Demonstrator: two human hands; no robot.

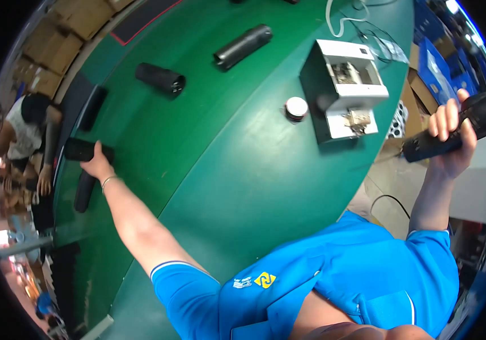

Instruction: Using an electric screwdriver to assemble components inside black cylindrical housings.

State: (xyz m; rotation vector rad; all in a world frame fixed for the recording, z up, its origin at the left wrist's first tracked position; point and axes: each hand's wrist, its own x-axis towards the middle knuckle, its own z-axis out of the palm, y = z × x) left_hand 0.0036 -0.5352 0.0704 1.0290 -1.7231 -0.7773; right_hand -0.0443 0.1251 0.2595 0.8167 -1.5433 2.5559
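Note:
Far out to the left, my left hand [99, 164] is closed round one end of a black cylinder [79, 149] lying near the table's left edge. On the right, my right hand [452, 129] grips a second black cylinder [419, 147], raised beyond the table's right edge and tilted, with a wider glossy end [485, 113] pointing up and right. Beside my left hand, one dark cylinder [85, 192] lies toward me and another [92, 107] lies farther off. Two more black cylinders, one matt [161, 78] and one shinier [244, 47], rest farther up the table.
A black-and-white box-shaped device [342, 93] with open recesses stands on the green table [237, 187]. Next to it is a small round white-topped container [296, 108]. Cables [373, 39] lie behind. Another person [30, 127] sits past the left edge; blue bins [435, 71] stand right.

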